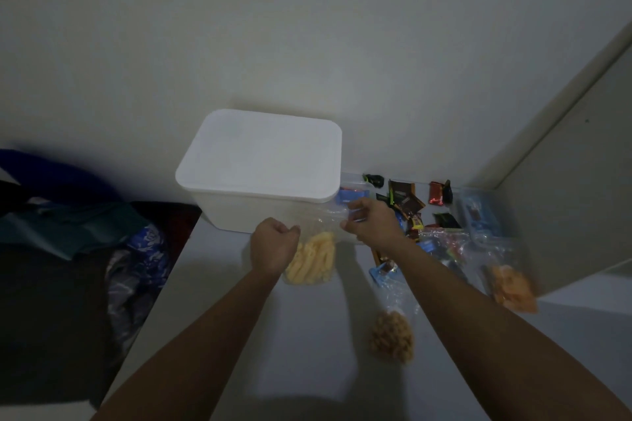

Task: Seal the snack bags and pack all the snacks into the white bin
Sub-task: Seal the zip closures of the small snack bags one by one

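A clear zip bag of pale yellow snack sticks point(313, 258) hangs just in front of the white bin point(260, 181), whose lid is on. My left hand point(273, 244) pinches the bag's top edge at its left end. My right hand point(372, 219) pinches the same edge at its right end. A bag of brown puffs point(391, 337) lies on the table near me. A bag of orange snacks point(511, 285) lies to the right. Wrapped chocolates point(405, 202) are scattered behind my right hand.
More clear bags with blue-wrapped sweets point(477, 215) lie at the far right, against a white panel point(564, 181). Dark clothes and a blue patterned fabric point(143, 249) are piled left of the table's edge. A wall stands right behind the bin.
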Tool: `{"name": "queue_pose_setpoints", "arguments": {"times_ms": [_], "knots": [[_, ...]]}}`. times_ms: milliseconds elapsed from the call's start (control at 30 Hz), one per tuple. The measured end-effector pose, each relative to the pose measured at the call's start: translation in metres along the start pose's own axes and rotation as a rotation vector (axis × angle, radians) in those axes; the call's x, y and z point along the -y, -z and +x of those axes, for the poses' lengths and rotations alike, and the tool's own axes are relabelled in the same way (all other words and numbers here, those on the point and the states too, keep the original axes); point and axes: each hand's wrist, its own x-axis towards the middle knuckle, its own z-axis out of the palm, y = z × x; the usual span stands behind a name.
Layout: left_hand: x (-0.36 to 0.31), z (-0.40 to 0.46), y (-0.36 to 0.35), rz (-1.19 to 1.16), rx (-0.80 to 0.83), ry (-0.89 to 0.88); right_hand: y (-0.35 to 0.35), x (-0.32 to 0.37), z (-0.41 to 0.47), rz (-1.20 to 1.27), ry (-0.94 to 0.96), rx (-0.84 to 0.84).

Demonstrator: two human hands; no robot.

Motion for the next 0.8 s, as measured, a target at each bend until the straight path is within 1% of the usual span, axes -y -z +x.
{"name": "queue_pose_setpoints", "arguments": {"times_ms": [100, 200, 300, 367, 500, 567, 633, 733, 800], "knots": [[0.000, -0.008, -0.012, 0.033, 0.115, -0.056, 0.017, -0.014, -0.007, -0.063, -0.004, -0.017], [-0.001, -0.018, -0.032, 0.032, 0.273, -0.062, 0.035, -0.038, -0.017, -0.135, -0.092, -0.028], [0.000, -0.032, -0.056, 0.052, 0.470, -0.059, 0.048, -0.063, -0.030, -0.194, -0.190, -0.020], [0.000, -0.041, -0.070, 0.085, 0.572, -0.040, 0.054, -0.081, -0.041, -0.212, -0.258, -0.015], [-0.002, -0.055, -0.092, 0.135, 0.710, 0.045, 0.062, -0.114, -0.058, -0.295, -0.423, -0.034], [-0.001, -0.061, -0.103, 0.213, 0.777, 0.069, 0.061, -0.123, -0.066, -0.322, -0.515, -0.005], [0.001, -0.066, -0.111, 0.284, 0.812, 0.093, 0.056, -0.132, -0.072, -0.243, -0.566, 0.025], [0.006, -0.072, -0.118, 0.240, 0.852, 0.196, 0.047, -0.142, -0.078, -0.026, -0.563, 0.052], [0.009, -0.074, -0.120, 0.199, 0.839, 0.237, 0.043, -0.147, -0.079, 0.106, -0.569, 0.004]]}}
